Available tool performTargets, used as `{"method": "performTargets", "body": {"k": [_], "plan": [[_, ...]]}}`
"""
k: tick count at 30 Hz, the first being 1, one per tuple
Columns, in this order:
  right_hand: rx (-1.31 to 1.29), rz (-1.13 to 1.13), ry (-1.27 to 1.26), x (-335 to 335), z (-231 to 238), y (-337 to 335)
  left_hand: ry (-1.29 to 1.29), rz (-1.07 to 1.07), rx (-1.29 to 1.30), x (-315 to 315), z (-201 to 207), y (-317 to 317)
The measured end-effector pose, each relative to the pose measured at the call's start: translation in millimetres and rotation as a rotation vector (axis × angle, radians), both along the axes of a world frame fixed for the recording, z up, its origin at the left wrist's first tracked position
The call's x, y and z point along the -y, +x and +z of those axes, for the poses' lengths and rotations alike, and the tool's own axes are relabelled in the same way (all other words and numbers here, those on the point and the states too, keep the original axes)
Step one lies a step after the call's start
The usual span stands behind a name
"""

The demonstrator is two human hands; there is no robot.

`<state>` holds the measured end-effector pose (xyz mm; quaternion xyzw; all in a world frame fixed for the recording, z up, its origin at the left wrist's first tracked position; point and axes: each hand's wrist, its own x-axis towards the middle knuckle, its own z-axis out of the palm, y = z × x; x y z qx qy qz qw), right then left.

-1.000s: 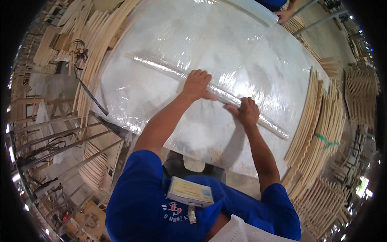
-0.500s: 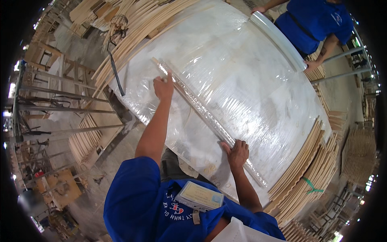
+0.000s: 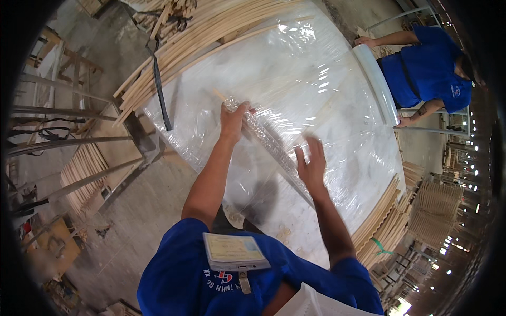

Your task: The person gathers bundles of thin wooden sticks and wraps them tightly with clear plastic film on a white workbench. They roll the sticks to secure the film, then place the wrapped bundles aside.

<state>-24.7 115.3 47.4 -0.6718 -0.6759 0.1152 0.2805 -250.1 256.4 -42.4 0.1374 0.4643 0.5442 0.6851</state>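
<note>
Here, clamps the wrapped bundle (image 3: 274, 148) aslant over the film-covered desk (image 3: 342, 126) in the left grip (image 3: 232, 121); spreads the blurred right grip (image 3: 311, 164) beside it. Loses its lower end at the right forearm (image 3: 337, 229). Has sticks (image 3: 197, 46) and a film roll (image 3: 376, 84) around.

Left hand (image 3: 235, 120) curled, forearm (image 3: 206, 176) outstretched; right hand (image 3: 312, 166) unclenched, fingers (image 3: 317, 149) apart, blurred.

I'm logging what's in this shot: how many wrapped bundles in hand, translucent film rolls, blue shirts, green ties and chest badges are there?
Film-wrapped bundle: 1
Film roll: 1
Blue shirts: 2
Green tie: 1
Badge: 1
Total: 6
</note>
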Motion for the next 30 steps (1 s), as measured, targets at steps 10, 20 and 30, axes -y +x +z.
{"method": "performTargets", "body": {"k": [10,20,30], "plan": [[0.531,0.651,-0.848,-225,3,-108,0.067,-0.06,-0.062,-11,-17,-20],[-0.088,0.4,-0.524,-154,-15,-59,-0.083,-0.182,-0.425,-10,9,5],[-0.003,-0.001,-0.57,22,33,94,-0.012,0.071,-0.42,-16,-33,7]]}}
